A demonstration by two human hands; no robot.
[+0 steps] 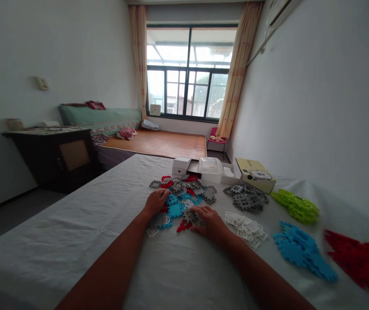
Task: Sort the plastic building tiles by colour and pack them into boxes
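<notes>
From the head camera, both bare forearms reach forward over a table covered in a white cloth (84,224) to a mixed pile of plastic tiles (184,193), red, blue, grey and white, lying in the middle of the table just ahead of the hands. The left hand (156,201) rests on the pile's left edge, its fingers curled down onto the pieces; whether they have closed on one cannot be told. The right hand (210,223) lies palm down at the near right edge of the pile, fingers loosely spread over a grey tile, and its grasp cannot be told either. To the right lie sorted heaps: a grey heap (247,198), a white heap (245,226) just beside the right hand, a green heap (296,206), a blue heap (303,252) and a red heap (361,262). Beyond the pile stand a white box (181,165), a clear tub (210,168) and a yellow box (257,174)
</notes>
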